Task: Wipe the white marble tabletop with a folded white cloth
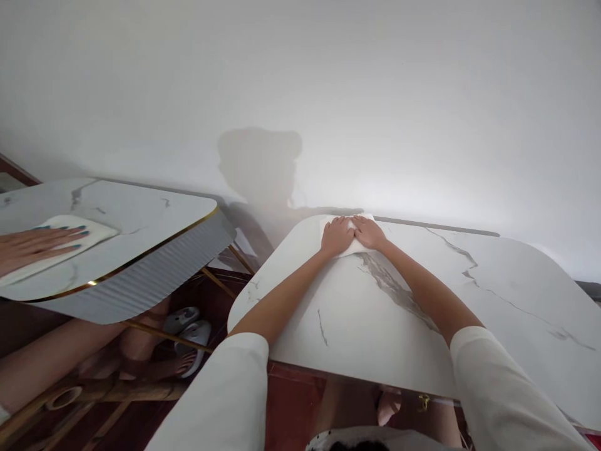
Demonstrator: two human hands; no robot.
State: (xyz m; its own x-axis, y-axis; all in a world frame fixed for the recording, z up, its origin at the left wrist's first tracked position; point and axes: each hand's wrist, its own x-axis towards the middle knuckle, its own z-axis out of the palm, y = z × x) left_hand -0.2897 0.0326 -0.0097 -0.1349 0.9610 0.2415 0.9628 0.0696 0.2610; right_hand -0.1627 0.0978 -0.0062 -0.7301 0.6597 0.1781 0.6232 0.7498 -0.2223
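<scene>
A folded white cloth [348,248] lies at the far edge of a white marble-patterned table [291,300], close to the wall. My left hand [337,234] rests palm down on the cloth, its fingers spread and slightly bent. Beside it, my right hand [369,232] presses on the cloth's right part, fingers stretched forward and to the left. The two hands touch or nearly touch at the thumbs. Both arms reach out straight across the tabletop. Part of the cloth is hidden beneath the hands.
At left stands a second marble-patterned table [136,207] with a gold rim and ribbed side. Another person's hand [42,244] lies flat on a white cloth [101,233] there. That person's grey shoes [195,335] show below. A pale wall [399,113] rises behind both tables.
</scene>
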